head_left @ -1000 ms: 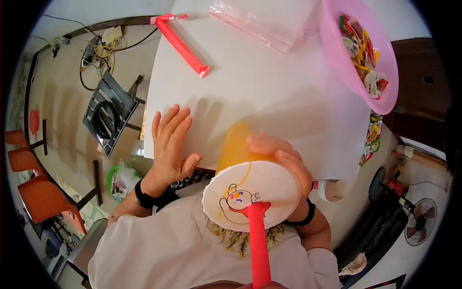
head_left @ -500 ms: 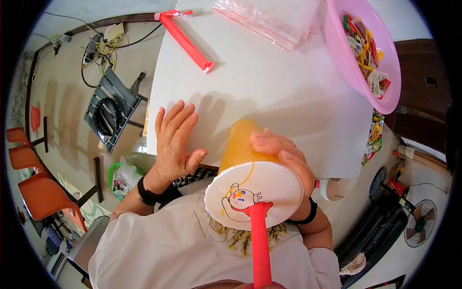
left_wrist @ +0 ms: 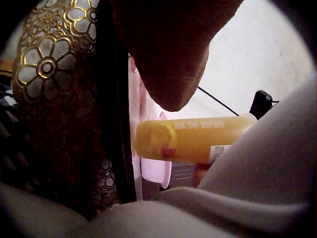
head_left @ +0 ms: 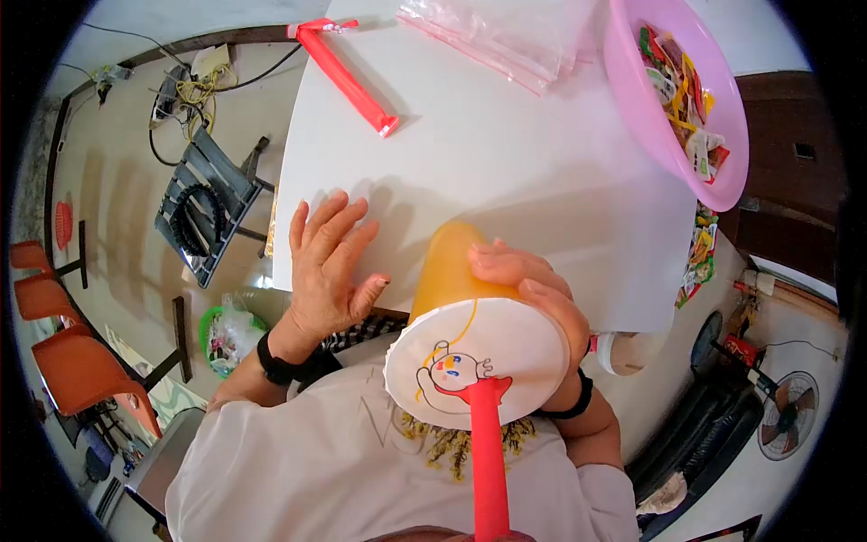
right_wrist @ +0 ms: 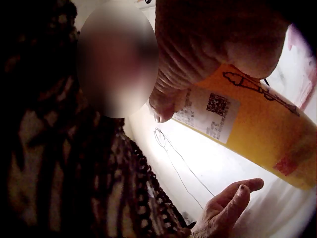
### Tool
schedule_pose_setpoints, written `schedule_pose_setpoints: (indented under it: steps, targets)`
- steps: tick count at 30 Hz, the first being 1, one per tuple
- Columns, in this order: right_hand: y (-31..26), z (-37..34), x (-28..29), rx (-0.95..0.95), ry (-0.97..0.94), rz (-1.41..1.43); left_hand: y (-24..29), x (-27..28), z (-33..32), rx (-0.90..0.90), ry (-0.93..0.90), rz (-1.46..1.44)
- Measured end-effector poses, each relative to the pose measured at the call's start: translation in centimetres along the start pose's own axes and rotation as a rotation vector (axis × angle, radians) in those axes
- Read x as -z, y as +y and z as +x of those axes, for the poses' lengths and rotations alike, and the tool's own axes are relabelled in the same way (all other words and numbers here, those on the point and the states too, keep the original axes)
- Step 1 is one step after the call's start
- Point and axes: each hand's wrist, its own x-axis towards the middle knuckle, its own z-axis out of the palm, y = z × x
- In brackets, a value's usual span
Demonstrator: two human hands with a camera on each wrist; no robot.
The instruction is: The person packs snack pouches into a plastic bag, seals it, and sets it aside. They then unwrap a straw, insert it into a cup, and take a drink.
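Observation:
My right hand (head_left: 542, 289) grips a tall cup of orange-yellow drink (head_left: 442, 271) in front of the chest, its base out over the table edge. The cup's white lid (head_left: 424, 361), printed with a cartoon snowman, faces up toward the head. Out of it a thick red straw (head_left: 489, 452) runs to the bottom of the head view, at the person's face. A lemon slice (left_wrist: 170, 133) shows through the cup wall in the left wrist view. On the other side of the cup, my left hand (head_left: 330, 262) is held up with its fingers spread, holding nothing.
On the white table (head_left: 506, 172) lie a long red wrapper (head_left: 348, 81) and clear plastic bags (head_left: 497, 36). A pink basin (head_left: 623, 99) with small colourful packets stands at the right edge. A dark folding stool (head_left: 208, 199) and orange chairs (head_left: 86, 370) are at the left.
The left hand's fingers have shifted slightly, its thumb pointing out a little more. The right hand keeps its grip on the cup, and the straw stays in the lid.

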Motion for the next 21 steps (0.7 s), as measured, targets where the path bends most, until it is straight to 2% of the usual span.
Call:
schedule_pose_setpoints:
  steps: [21]
  targets:
    - [0.05,0.15,-0.1,0.016,-0.023,-0.019,0.27,0.16,0.2,0.019,-0.03,-0.021]
